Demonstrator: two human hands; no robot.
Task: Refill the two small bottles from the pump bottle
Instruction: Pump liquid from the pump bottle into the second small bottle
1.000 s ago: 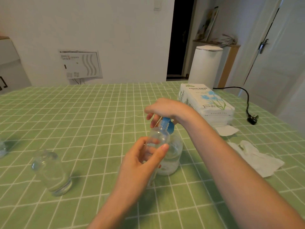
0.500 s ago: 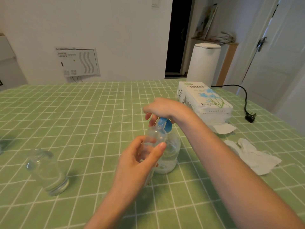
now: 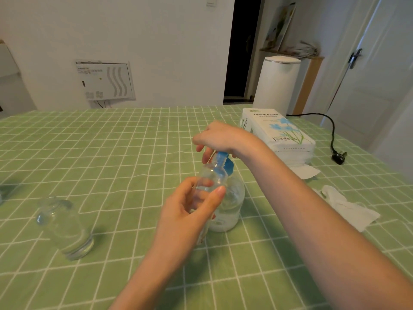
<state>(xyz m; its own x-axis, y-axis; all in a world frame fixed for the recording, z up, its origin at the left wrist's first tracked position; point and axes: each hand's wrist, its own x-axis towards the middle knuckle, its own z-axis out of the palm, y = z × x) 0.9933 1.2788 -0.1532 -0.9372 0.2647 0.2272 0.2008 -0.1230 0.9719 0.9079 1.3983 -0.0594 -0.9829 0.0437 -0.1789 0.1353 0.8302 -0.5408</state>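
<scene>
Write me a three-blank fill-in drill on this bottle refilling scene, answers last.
The left hand holds a small bottle at the ____ pump head of the pump bottle.
The right hand grips the pump head from ____.
The other small bottle stands to the ____ of both hands.
Answers: blue, above, left.

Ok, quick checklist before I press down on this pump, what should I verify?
1. Left hand grips the small bottle: ok.
2. Its mouth lined up with the blue pump head: cannot tell, the clear walls overlap.
3. Right hand curled over the blue pump head: ok.
4. Pump bottle upright on the green checked tablecloth: ok.
5. Second small bottle stands apart, on the left: ok.
6. Crumpled tissue lies on the right for drips: ok.
</scene>
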